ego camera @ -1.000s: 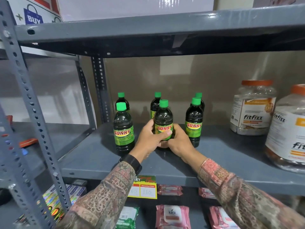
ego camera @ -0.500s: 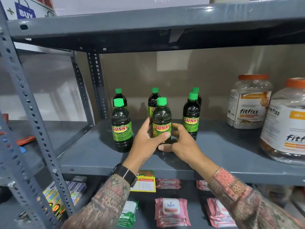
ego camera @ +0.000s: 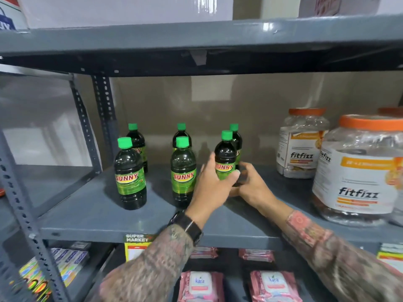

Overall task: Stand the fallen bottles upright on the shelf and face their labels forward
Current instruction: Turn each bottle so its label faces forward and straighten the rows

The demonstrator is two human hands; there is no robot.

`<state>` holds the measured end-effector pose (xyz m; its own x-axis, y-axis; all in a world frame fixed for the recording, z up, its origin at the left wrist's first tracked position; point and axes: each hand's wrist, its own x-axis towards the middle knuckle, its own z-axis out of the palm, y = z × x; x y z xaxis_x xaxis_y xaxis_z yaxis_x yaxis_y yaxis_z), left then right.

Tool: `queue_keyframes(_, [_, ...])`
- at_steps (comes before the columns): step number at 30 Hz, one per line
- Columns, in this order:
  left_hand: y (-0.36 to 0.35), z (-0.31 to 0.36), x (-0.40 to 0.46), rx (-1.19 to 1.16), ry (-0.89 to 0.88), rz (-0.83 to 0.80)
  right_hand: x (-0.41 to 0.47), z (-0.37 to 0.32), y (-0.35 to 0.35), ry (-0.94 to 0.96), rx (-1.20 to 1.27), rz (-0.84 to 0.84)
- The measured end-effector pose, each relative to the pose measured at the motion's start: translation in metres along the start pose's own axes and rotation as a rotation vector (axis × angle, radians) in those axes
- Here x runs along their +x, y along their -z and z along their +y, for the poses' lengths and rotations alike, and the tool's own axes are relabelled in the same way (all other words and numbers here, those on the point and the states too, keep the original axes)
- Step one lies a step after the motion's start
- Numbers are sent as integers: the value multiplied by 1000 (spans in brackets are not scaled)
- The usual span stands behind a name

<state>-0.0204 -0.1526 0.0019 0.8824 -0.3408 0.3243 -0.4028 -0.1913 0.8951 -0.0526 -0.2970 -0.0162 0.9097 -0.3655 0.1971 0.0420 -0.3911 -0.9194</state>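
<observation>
While your left hand [ego camera: 212,184] and right hand [ego camera: 254,186] clasp the dark green-capped plastic SUNNY bottle [ego camera: 225,158] low around its base, mid-depth on the grey metal shelf [ego camera: 104,216], twist it gently until the label squares forward. Bottles beside and behind it stand close; the clear orange-lidded jars [ego camera: 357,171] crowd the right end.

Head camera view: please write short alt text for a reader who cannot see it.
Both hands, left hand and right hand, close around the front right bottle on a grey metal shelf. Six green-capped dark SUNNY bottles stand upright in two rows, with two orange-lidded Fitfizz jars to the right.
</observation>
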Motion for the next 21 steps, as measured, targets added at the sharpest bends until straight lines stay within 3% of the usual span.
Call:
queue_keyframes(5, [-12, -15, 44, -110, 105, 45, 32, 9, -6, 46, 36, -70])
queue_keyframes(21, [-23, -14, 0, -115, -27, 51, 1, 18, 15, 16, 79, -154])
